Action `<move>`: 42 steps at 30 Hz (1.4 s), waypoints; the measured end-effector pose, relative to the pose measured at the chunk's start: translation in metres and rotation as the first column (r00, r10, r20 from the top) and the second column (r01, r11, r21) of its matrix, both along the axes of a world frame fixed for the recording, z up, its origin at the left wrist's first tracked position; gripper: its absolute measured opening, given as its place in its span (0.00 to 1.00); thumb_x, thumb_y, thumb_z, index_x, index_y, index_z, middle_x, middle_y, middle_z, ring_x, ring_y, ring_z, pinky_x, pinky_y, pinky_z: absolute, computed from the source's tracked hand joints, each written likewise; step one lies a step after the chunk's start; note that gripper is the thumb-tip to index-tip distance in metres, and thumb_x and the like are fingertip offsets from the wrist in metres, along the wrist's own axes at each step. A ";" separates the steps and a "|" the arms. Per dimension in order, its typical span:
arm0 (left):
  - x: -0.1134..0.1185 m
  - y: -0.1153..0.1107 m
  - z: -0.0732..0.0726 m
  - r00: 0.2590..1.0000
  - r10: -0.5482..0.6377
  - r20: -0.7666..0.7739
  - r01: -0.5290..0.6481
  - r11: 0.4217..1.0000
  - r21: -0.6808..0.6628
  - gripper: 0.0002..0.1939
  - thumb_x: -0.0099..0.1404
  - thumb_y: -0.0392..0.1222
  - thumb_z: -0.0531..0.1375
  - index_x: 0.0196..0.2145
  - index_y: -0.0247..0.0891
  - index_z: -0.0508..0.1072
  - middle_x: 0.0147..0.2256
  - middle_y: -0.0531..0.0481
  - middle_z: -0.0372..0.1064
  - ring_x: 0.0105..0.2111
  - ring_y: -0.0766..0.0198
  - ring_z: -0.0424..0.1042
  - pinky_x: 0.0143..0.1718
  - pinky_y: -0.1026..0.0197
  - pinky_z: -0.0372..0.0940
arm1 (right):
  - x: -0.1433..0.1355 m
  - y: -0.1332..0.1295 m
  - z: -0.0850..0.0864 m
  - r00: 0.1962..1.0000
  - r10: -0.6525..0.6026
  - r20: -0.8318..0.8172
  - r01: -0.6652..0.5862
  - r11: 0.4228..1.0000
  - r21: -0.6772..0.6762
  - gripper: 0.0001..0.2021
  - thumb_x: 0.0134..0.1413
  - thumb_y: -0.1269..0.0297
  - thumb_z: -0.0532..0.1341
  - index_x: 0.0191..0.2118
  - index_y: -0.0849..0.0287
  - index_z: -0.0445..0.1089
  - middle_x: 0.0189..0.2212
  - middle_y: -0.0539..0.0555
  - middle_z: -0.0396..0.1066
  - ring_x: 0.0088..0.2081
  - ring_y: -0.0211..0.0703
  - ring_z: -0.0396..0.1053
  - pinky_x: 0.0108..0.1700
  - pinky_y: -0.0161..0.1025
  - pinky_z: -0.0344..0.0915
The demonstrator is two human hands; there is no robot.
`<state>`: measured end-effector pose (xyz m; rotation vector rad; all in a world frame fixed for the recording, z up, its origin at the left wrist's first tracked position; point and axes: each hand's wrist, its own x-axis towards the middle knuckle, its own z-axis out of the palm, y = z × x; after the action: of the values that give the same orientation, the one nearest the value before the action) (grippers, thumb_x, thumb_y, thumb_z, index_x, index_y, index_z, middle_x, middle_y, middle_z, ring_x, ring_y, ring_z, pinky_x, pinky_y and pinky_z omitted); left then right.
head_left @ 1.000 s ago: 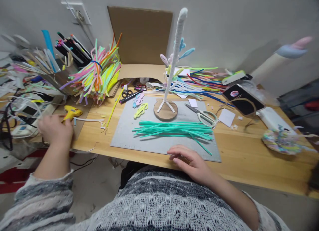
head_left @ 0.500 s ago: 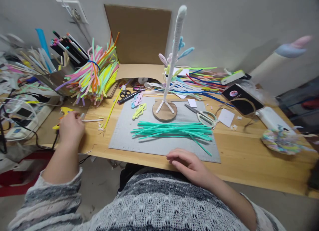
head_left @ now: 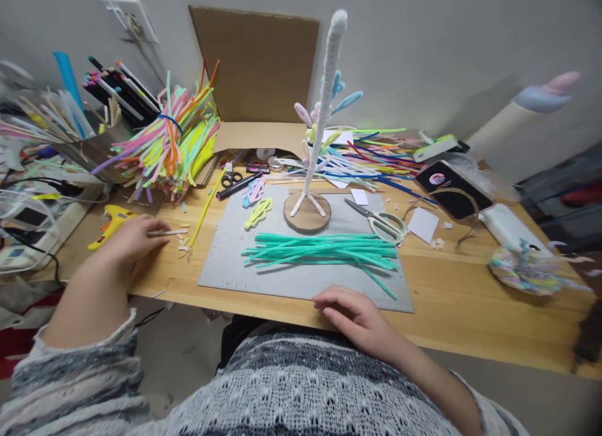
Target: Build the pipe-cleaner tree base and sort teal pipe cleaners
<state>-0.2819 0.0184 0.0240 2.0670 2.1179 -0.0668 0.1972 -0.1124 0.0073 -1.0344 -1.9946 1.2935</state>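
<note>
My left hand [head_left: 141,238] is low over the table at the left, fingers bent and apart around the near end of a thin white stick [head_left: 170,233] lying there. I cannot tell whether the fingertips touch it. Just beyond that hand lies a yellow glue gun [head_left: 113,223]. My right hand [head_left: 355,312] rests loosely open at the front edge of a grey mat [head_left: 221,266], holding nothing. Between the hands, a bundle of green pipe cleaners [head_left: 320,250] lies on the mat. Behind it stands a white wrapped stem [head_left: 324,110] on a round cardboard base [head_left: 307,219].
White-handled scissors [head_left: 385,226] lie at the mat's right. Yellow, pink and blue pipe-cleaner shapes [head_left: 258,213] lie left of the base. A large pipe-cleaner bundle [head_left: 174,141] stands back left. At right are a phone [head_left: 451,185] and a pastel fuzzy piece [head_left: 524,270].
My left hand has come off the glue gun and moved right to the white stick. My right hand stays in place. The view has shifted slightly.
</note>
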 end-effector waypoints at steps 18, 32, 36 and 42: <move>0.052 0.018 0.001 0.867 0.495 0.053 -0.485 0.818 0.310 0.18 0.62 0.46 0.51 0.45 0.37 0.71 0.41 0.41 0.72 0.40 0.51 0.69 0.38 0.54 0.62 | 0.001 0.001 -0.003 1.000 -0.013 0.000 0.013 1.000 -0.026 0.10 0.61 0.64 0.53 0.44 0.57 0.69 0.39 0.55 0.72 0.41 0.40 0.69 0.44 0.39 0.66; 0.050 0.028 -0.003 0.905 0.425 -0.008 -0.411 0.881 0.235 0.13 0.58 0.38 0.53 0.40 0.35 0.72 0.45 0.37 0.68 0.44 0.49 0.66 0.41 0.51 0.62 | 0.001 0.001 -0.004 1.000 -0.029 -0.011 0.029 0.999 -0.043 0.10 0.61 0.64 0.53 0.43 0.56 0.69 0.38 0.54 0.72 0.40 0.39 0.69 0.43 0.39 0.66; 0.052 0.029 -0.007 0.930 0.367 0.033 -0.361 0.892 0.272 0.16 0.62 0.41 0.51 0.43 0.33 0.73 0.45 0.37 0.69 0.46 0.52 0.66 0.45 0.53 0.61 | 0.002 0.002 -0.003 0.999 -0.031 -0.016 0.030 0.998 -0.049 0.10 0.61 0.64 0.53 0.43 0.57 0.69 0.38 0.55 0.72 0.40 0.40 0.69 0.43 0.39 0.66; 0.054 0.035 -0.017 0.937 0.331 0.109 -0.348 0.903 0.254 0.20 0.59 0.49 0.55 0.43 0.33 0.74 0.41 0.41 0.71 0.41 0.56 0.68 0.41 0.59 0.62 | 0.001 0.002 -0.004 0.999 -0.039 -0.017 0.038 0.998 -0.059 0.10 0.61 0.63 0.54 0.43 0.57 0.70 0.38 0.55 0.73 0.39 0.40 0.70 0.42 0.40 0.67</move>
<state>-0.2284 0.0533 0.0071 1.7581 2.5303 0.3493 0.1985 -0.1104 0.0029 -1.0789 -1.9243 1.3434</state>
